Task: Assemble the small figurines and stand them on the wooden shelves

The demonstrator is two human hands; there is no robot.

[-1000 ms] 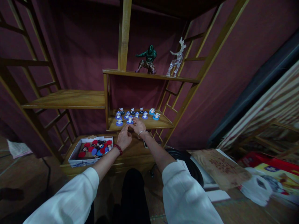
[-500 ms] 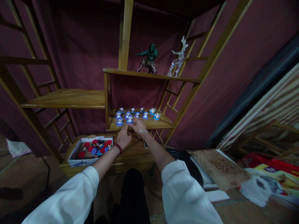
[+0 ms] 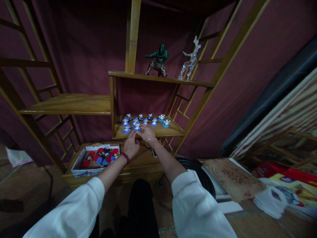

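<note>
At the front edge of the small shelf (image 3: 170, 133), a toy figurine (image 3: 137, 127) with purple hair and a purple round base stands upright. My right hand (image 3: 147, 135) has its fingertips closed on its right side. From the front left, my left hand (image 3: 131, 146) reaches to the same base with fingers pressed together; its exact contact is partly hidden. Just left is a similar purple figurine (image 3: 126, 129). Behind them stand several more purple ones (image 3: 154, 122), a row of dark-based figurines (image 3: 141, 117), and two blue-based figurines (image 3: 166, 123) at the right.
A shallow box (image 3: 85, 172) of figurines with red and blue bases sits on the lower cabinet top at left. Overhead, a shelf board (image 3: 170, 80) carries a green figure (image 3: 160, 59) and a clear deer statue (image 3: 189, 62). Bags (image 3: 271, 201) lie on the floor at right.
</note>
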